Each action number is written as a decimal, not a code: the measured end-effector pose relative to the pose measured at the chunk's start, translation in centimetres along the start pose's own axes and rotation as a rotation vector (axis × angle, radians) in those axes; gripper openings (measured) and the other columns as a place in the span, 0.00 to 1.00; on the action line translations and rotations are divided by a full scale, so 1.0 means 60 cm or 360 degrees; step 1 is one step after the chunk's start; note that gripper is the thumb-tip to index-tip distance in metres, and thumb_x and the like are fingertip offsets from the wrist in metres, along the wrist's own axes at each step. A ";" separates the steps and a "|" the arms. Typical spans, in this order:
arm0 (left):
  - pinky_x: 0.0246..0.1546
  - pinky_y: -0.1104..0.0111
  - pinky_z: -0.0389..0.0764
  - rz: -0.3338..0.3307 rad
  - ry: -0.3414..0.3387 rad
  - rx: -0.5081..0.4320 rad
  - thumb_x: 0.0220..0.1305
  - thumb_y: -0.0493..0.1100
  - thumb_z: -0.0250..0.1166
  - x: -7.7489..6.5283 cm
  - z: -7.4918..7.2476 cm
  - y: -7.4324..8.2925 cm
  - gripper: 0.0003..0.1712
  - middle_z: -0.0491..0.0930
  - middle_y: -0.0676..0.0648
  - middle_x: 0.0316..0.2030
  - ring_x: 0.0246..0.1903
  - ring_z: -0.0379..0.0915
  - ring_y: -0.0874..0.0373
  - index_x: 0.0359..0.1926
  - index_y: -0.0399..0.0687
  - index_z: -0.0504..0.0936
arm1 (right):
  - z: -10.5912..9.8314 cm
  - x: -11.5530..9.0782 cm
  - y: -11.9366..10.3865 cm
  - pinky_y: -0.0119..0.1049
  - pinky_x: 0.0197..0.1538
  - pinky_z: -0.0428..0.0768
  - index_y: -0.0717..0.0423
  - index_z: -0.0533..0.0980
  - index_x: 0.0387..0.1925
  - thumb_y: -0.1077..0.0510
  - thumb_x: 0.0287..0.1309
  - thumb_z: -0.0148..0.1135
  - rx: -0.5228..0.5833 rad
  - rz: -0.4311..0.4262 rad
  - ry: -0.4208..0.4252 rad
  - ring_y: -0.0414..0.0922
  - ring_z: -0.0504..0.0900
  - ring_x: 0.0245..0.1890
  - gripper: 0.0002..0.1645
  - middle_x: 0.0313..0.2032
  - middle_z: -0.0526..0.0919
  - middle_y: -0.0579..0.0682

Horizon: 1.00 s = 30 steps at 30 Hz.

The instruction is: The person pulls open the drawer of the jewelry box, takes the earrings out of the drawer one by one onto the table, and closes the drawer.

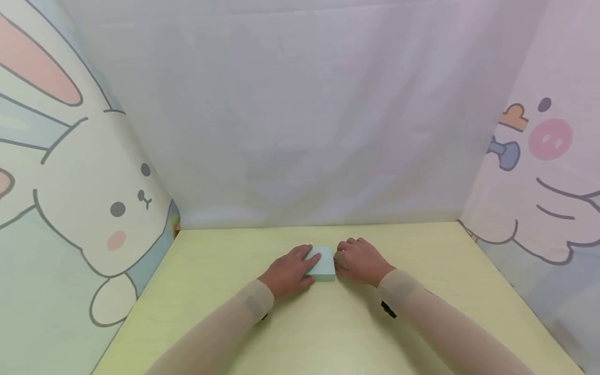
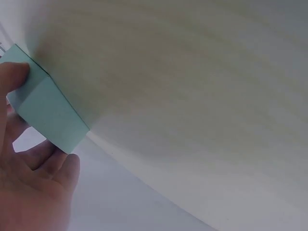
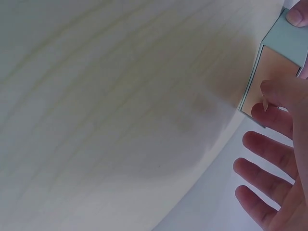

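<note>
A small pale-green box [image 1: 324, 263] lies on the table between the two hands. My left hand [image 1: 287, 273] holds it from the left, its thumb on the near side and fingers over the top and far side. In the right wrist view, the box's right end shows a tan inner panel [image 3: 275, 66] framed by the green outer sleeve [image 3: 285, 39]. Thumb and index finger of my right hand [image 1: 363, 262] pinch a small light tab [image 3: 265, 103] at that panel, while the other fingers are spread apart in the right wrist view.
The pale wood-grained table [image 1: 225, 323] reaches back to a white cloth [image 1: 290, 130]. Cloth printed with a rabbit [image 1: 94, 208] flanks it on the left, and cloth with another cartoon animal [image 1: 539, 198] on the right.
</note>
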<state>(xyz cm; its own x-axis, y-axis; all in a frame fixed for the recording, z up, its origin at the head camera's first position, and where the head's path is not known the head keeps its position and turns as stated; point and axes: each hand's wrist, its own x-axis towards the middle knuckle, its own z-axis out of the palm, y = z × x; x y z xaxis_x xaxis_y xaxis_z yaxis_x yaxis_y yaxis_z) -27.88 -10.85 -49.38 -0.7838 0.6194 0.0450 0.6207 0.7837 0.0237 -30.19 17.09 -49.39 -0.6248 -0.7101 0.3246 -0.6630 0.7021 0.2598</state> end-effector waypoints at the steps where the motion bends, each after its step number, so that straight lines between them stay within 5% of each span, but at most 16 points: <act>1: 0.82 0.51 0.85 -0.0002 0.0003 0.0012 0.87 0.60 0.71 0.001 0.000 0.001 0.43 0.70 0.38 0.90 0.89 0.69 0.42 0.92 0.56 0.71 | 0.001 0.001 0.001 0.42 0.44 0.89 0.45 0.95 0.42 0.48 0.72 0.84 -0.0006 -0.0005 0.0010 0.48 0.90 0.42 0.07 0.43 0.95 0.44; 16: 0.79 0.52 0.88 -0.0035 0.0007 0.0075 0.87 0.60 0.72 0.005 0.004 0.008 0.42 0.72 0.38 0.88 0.87 0.72 0.43 0.91 0.55 0.72 | 0.001 0.017 0.000 0.35 0.37 0.72 0.43 0.94 0.33 0.52 0.70 0.86 0.0013 0.0018 -0.0036 0.44 0.78 0.30 0.07 0.29 0.85 0.42; 30: 0.80 0.52 0.87 -0.0072 -0.0006 0.0008 0.87 0.58 0.72 0.000 0.006 0.015 0.43 0.70 0.39 0.89 0.88 0.70 0.43 0.93 0.56 0.70 | 0.003 0.014 -0.001 0.33 0.37 0.68 0.40 0.94 0.33 0.51 0.69 0.87 -0.0062 -0.0005 -0.0037 0.42 0.73 0.28 0.08 0.29 0.80 0.42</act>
<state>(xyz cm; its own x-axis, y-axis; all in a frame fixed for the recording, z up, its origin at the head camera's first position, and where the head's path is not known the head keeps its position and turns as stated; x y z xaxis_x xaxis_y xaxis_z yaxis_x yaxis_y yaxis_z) -27.36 -10.13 -49.71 -0.8113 0.5833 0.0401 0.5843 0.8113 0.0204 -30.73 16.47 -49.29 -0.6322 -0.7132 0.3027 -0.6487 0.7009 0.2965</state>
